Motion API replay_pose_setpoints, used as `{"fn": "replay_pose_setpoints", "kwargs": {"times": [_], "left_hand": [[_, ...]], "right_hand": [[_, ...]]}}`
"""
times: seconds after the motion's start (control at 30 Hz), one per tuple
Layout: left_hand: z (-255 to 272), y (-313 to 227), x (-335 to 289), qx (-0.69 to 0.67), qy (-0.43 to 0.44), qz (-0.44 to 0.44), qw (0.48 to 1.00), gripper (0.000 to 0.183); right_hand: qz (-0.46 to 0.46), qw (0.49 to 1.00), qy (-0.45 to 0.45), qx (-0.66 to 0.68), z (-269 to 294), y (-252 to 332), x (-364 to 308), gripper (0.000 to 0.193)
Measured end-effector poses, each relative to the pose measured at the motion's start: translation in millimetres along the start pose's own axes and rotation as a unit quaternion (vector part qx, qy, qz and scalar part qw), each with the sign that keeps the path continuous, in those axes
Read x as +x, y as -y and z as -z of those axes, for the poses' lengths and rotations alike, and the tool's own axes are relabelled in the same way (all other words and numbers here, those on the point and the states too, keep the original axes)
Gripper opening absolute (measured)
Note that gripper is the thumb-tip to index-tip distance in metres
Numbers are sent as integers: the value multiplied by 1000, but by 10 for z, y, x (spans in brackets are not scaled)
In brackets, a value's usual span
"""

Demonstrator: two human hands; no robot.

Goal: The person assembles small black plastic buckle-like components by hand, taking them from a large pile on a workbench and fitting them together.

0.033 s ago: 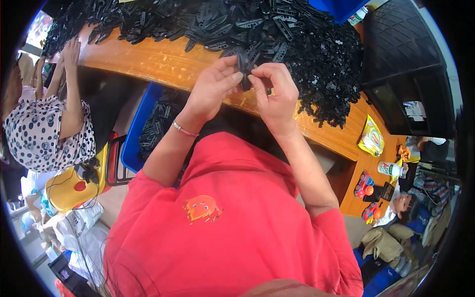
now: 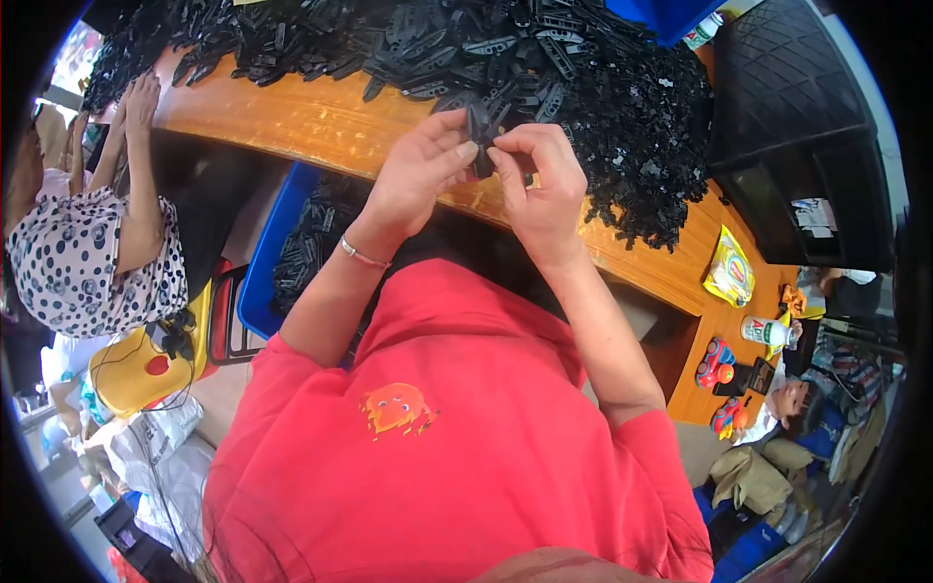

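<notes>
Above the table's front edge, my left hand pinches a dark, elongated black plastic piece between thumb and fingers. The piece stands roughly upright. My right hand is closed, thumb against forefinger, right beside that piece. Whatever sits in its fingertips is too small to make out. Just beyond both hands lies a heap of long black slotted plastic pieces. To its right spreads a pile of much smaller black parts.
The wooden table runs across in front of me. At my left stands a blue bin of black pieces; another person's hand rests at the table's far left. A yellow packet, a white bottle and toy cars lie at the right.
</notes>
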State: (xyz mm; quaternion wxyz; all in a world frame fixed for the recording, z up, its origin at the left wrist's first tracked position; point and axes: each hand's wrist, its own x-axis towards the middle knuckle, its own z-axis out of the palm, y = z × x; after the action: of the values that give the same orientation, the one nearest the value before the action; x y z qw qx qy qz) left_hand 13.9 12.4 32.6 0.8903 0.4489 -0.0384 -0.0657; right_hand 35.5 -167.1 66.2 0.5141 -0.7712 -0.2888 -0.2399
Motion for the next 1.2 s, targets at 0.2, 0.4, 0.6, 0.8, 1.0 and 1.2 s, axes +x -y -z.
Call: {"fn": "replay_pose_setpoints", "kwargs": {"times": [0.2, 0.4, 0.6, 0.8, 1.0, 1.2], "left_hand": [[-27, 23, -14, 22, -18, -6, 1000, 43], [-43, -16, -26, -21, -34, 20, 999, 41], [-84, 61, 7, -2, -16, -11, 1000, 42], [-121, 89, -15, 30, -31, -20, 999, 47], [-122, 75, -57, 48, -39, -12, 998, 50], [-37, 116, -158, 152, -35, -30, 987, 44]], "right_hand": [[6, 1000, 16, -5, 55, -13, -31, 17], [-27, 999, 36, 17, 121, 13, -32, 17], [-35, 999, -1, 35, 37, 54, -30, 17], [-71, 997, 8, 38, -18, -3, -120, 16], [-99, 994, 30, 44, -23, -13, -140, 17], [-184, 979, 89, 28, -108, -85, -288, 25]]}}
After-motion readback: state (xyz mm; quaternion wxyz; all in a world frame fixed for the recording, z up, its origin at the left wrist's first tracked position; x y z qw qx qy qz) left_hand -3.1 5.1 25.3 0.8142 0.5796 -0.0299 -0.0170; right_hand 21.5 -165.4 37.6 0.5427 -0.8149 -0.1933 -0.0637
